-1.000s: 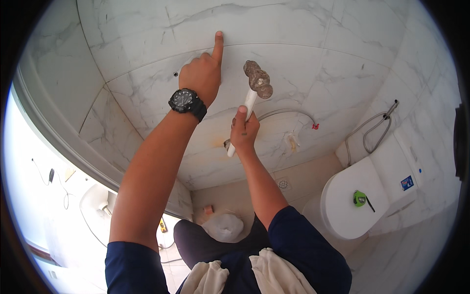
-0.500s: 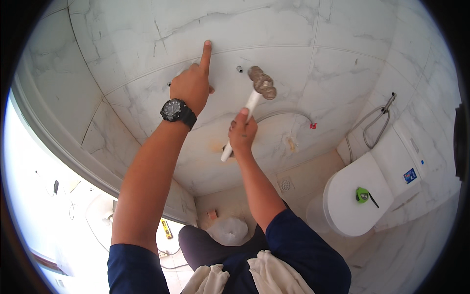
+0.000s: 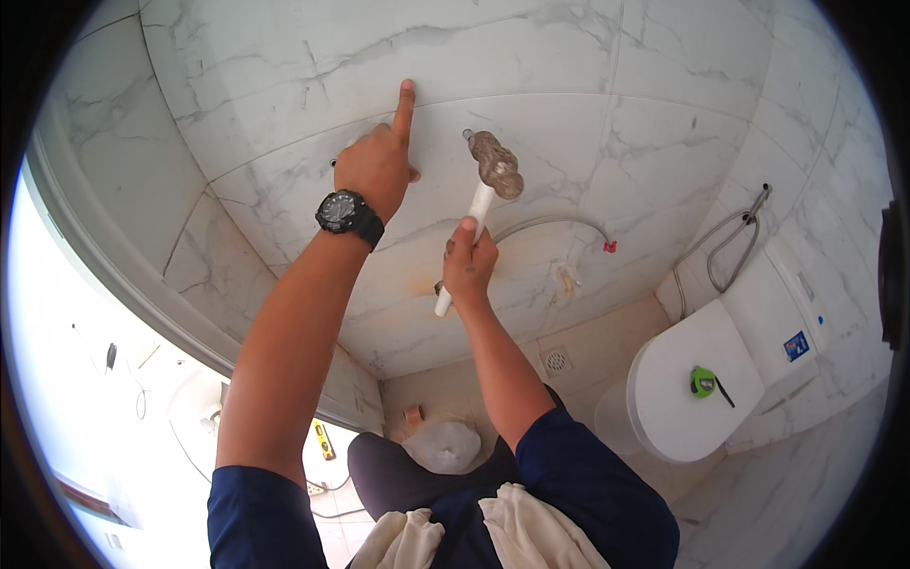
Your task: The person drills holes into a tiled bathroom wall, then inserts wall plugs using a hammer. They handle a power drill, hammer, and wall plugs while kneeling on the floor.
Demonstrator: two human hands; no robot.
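Pale, grey-veined wall tiles (image 3: 531, 57) spread across twelve o'clock, with a white toilet (image 3: 678, 403) at four. On its closed lid sits a green tape measure (image 3: 702, 382), probably set there as a handy raised ledge. A hammer (image 3: 495, 166) with a lumpy, apparently wrapped brown head stands just past twelve, beside a small metal pipe opening (image 3: 467, 134); whether the head touches the tiles cannot be told.

The right hand (image 3: 469, 261), near the dial's centre, has its fingers closed around the white handle low down, thumb laid along it, likely for control; the head leans toward one. The left hand (image 3: 374, 171), at eleven, has its index finger stretched upward toward twelve just above a tile joint, perhaps marking a spot, the thumb out toward three, the other fingers seemingly folded. Its forearm reaches up from seven, a black wristwatch (image 3: 349, 218) at the wrist.
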